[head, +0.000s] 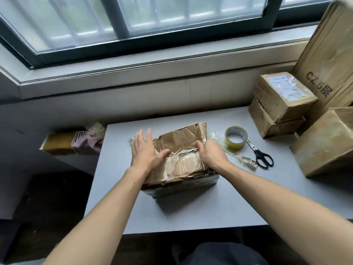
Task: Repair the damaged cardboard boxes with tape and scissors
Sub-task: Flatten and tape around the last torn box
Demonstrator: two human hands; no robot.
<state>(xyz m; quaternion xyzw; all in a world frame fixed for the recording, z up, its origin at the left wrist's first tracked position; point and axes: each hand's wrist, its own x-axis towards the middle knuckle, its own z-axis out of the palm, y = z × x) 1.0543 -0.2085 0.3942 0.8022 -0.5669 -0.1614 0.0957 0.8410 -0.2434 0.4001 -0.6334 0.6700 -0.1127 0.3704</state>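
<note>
Pressing down on a crumpled cardboard box (179, 159) in the middle of the grey table (210, 211), both bare hands work its torn top. The left hand (146, 152) lies flat on the box's left side, fingers straight and slightly spread, thumb stretched toward the centre. The right hand (211, 152) rests on the right side with its thumb pointing inward over a flap; its fingers bend over the box's right edge and are mostly hidden, so I cannot tell how tightly they grip. Old clear tape wrinkles across the box top, and one flap stands up at the rear. Just right of the box sits a roll of clear tape (236, 137), and beside it lie black-handled scissors (260, 154), blades pointing toward the roll. Three more cardboard boxes are piled at the table's right end, the stacked pair (278, 104) nearest the wall.
</note>
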